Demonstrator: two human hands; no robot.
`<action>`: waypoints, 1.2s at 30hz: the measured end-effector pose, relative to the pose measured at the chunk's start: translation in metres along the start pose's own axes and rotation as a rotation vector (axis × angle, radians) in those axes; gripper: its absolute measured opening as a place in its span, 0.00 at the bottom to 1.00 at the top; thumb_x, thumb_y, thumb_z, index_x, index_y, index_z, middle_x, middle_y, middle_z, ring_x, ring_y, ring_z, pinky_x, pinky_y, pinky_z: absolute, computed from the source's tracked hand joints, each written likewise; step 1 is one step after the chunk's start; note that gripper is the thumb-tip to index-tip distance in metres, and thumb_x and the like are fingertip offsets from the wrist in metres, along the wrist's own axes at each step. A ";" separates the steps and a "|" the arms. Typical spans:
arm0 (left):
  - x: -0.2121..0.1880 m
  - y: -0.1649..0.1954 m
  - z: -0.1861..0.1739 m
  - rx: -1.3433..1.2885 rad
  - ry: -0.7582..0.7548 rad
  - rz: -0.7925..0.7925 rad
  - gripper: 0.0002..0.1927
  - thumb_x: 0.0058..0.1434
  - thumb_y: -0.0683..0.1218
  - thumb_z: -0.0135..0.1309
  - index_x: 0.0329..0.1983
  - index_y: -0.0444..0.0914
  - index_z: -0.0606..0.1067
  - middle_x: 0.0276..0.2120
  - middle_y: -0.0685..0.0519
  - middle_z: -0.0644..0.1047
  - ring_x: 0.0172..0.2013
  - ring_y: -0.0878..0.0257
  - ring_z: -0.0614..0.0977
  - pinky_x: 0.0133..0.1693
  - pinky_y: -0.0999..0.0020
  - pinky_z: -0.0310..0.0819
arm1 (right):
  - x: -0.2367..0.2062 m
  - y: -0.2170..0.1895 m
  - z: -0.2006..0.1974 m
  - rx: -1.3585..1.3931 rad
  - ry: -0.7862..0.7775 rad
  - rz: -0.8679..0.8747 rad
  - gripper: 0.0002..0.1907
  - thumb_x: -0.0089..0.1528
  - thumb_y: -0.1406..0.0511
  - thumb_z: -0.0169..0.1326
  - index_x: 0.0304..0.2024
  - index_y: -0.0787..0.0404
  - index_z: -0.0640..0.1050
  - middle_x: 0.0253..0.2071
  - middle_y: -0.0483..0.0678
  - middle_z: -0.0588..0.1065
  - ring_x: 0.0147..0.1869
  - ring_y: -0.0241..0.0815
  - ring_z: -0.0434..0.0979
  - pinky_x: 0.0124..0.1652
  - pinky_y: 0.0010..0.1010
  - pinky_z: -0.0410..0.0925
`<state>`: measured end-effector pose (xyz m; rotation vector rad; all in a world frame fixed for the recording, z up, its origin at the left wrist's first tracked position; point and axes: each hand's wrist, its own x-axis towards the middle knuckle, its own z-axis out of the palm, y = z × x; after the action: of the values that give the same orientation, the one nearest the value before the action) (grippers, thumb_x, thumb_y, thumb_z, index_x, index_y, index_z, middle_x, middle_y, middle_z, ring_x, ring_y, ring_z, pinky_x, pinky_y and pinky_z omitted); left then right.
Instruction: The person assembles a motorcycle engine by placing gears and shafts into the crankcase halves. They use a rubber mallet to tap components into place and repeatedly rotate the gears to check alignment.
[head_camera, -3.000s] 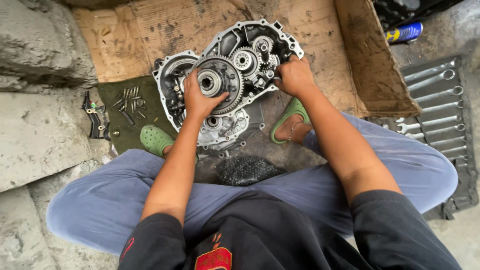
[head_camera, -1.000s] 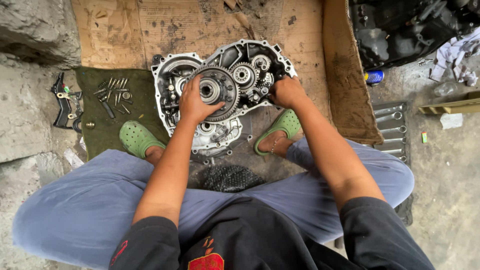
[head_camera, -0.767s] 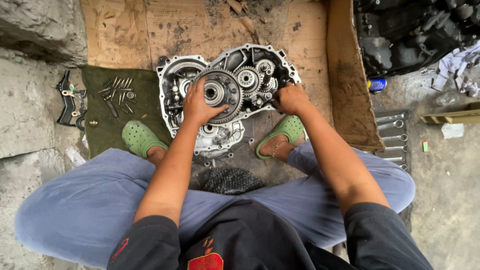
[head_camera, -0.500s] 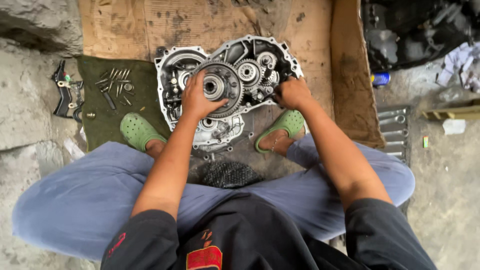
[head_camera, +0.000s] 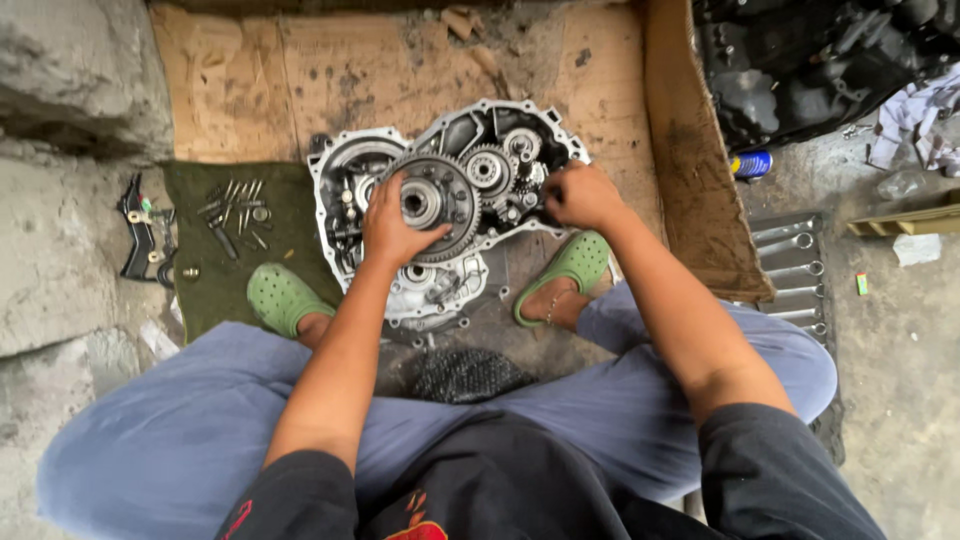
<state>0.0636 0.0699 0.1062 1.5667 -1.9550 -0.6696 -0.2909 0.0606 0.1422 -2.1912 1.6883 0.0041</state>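
Note:
An open aluminium gearbox housing (head_camera: 340, 170) lies on cardboard between my feet. A large toothed ring gear (head_camera: 440, 190) sits in it, with smaller gears (head_camera: 488, 166) beside it on the right. My left hand (head_camera: 392, 224) grips the lower left rim of the large gear. My right hand (head_camera: 580, 196) is closed at the housing's right edge, next to the small gears; what its fingers hold is hidden.
Loose bolts (head_camera: 232, 208) lie on a dark green mat (head_camera: 210, 290) at left, with a black bracket (head_camera: 138, 240) beyond. A set of wrenches (head_camera: 795, 270) lies at right, near a blue spray can (head_camera: 752, 162) and a black engine part (head_camera: 800, 60). Concrete blocks (head_camera: 70, 90) rise at left.
Both hands stay on the gearbox. The view has shifted slightly; my left hand keeps its grip on the large gear and my right hand has stayed at the right edge.

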 end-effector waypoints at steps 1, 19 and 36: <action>0.002 0.000 0.002 -0.012 -0.004 -0.006 0.56 0.39 0.61 0.77 0.67 0.35 0.65 0.61 0.40 0.72 0.62 0.42 0.71 0.62 0.51 0.66 | 0.001 0.006 -0.001 0.104 0.121 0.007 0.12 0.59 0.60 0.54 0.43 0.53 0.83 0.46 0.52 0.81 0.55 0.54 0.78 0.58 0.42 0.68; 0.061 0.088 0.033 0.060 -0.183 0.121 0.53 0.41 0.58 0.78 0.66 0.35 0.66 0.58 0.41 0.74 0.59 0.44 0.76 0.59 0.54 0.71 | 0.012 0.097 0.040 0.474 0.461 0.598 0.24 0.68 0.48 0.53 0.52 0.59 0.78 0.49 0.61 0.78 0.53 0.63 0.78 0.50 0.49 0.69; 0.084 0.096 0.019 0.068 -0.185 0.153 0.54 0.39 0.58 0.80 0.66 0.37 0.66 0.60 0.40 0.74 0.59 0.43 0.77 0.59 0.53 0.72 | 0.004 0.091 0.066 0.538 0.525 0.741 0.23 0.67 0.47 0.53 0.52 0.58 0.77 0.52 0.59 0.77 0.55 0.62 0.76 0.51 0.49 0.67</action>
<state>-0.0320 0.0079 0.1661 1.4189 -2.2290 -0.7128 -0.3595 0.0568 0.0532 -1.1485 2.3358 -0.7823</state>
